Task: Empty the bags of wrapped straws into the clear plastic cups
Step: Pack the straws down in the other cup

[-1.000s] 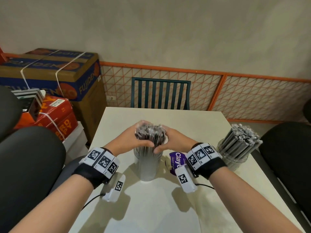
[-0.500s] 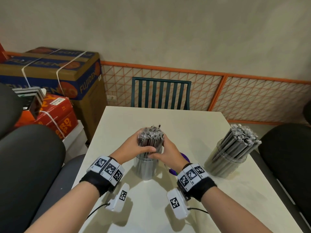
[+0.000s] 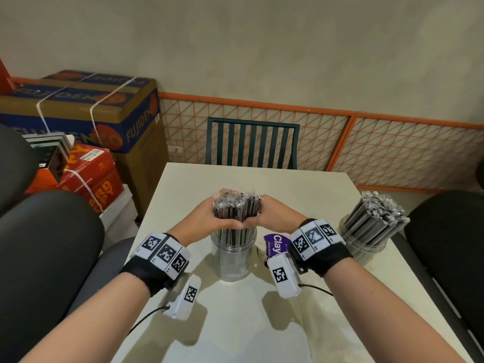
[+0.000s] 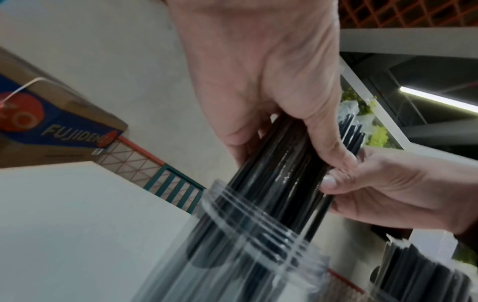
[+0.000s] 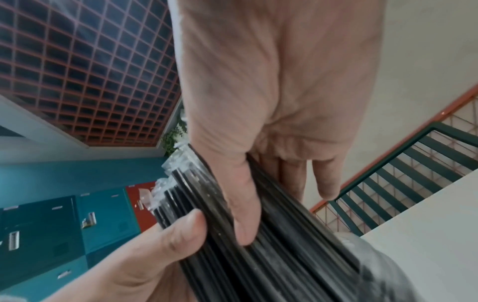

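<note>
A bundle of black wrapped straws [image 3: 237,209] stands in a clear plastic cup [image 3: 234,258] at the table's middle. My left hand [image 3: 207,218] grips the bundle from the left and my right hand [image 3: 271,214] grips it from the right, thumbs meeting at the front. The straws' lower ends are inside the cup, whose rim [image 4: 258,220] shows in the left wrist view. In the right wrist view my right thumb [image 5: 240,208] presses on the straws [image 5: 284,245]. A second clear cup [image 3: 366,237], packed with wrapped straws, stands at the table's right edge.
A purple packet [image 3: 273,244] lies on the cream table [image 3: 288,189] behind my right wrist. A green chair [image 3: 251,142] stands at the far side, black chairs [image 3: 47,258] at both sides. Cardboard boxes [image 3: 86,106] are stacked at the left.
The bundle and both hands dropped toward the cup half a second ago, then rose again; the straws now stand higher out of the cup, as one second ago.
</note>
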Motion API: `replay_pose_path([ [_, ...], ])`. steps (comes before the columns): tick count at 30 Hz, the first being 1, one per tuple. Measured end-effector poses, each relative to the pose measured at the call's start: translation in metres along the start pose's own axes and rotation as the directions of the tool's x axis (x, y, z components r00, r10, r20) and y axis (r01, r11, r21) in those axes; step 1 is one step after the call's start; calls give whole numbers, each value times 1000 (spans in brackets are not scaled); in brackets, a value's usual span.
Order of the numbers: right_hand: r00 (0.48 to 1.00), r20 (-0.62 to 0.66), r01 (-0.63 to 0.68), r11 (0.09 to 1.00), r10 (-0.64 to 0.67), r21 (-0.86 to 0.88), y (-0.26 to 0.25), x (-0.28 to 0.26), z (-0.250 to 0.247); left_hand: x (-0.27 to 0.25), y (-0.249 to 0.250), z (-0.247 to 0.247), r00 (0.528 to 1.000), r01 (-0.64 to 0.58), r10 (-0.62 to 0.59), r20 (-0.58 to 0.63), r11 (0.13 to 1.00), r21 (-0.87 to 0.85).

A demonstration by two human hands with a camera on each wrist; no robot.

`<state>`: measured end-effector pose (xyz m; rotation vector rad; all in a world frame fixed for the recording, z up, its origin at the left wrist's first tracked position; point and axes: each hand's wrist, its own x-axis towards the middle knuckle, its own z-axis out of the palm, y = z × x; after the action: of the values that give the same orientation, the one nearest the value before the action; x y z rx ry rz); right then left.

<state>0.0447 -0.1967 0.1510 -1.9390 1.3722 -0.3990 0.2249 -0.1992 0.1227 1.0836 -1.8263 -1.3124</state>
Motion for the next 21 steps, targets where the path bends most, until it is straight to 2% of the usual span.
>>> replay_pose_path([
  [4,999,44,-14,993,9,114,5,-1,4,2,-4,3,993,-16,12,-119,999,-30],
  [6,999,46,-17,993,12,118,10,-4,16,1,-10,5,992,-8,4,-125,1000,-29],
  [9,995,-95,-12,986,28,167,18,-7,36,-2,-22,8,997,36,-39,-71,999,-40],
  [11,986,-163,-4,980,37,198,18,-7,43,-3,-24,11,995,47,-50,-85,998,-33],
  [16,982,-189,39,970,7,239,10,-1,41,-2,-9,13,982,13,-11,-191,1000,6],
  [18,985,-172,63,973,-24,223,11,0,33,-2,-5,10,983,-4,5,-184,1000,7],
  [21,996,-93,24,991,-11,135,16,0,27,-6,-7,6,995,34,-30,-97,999,35],
])
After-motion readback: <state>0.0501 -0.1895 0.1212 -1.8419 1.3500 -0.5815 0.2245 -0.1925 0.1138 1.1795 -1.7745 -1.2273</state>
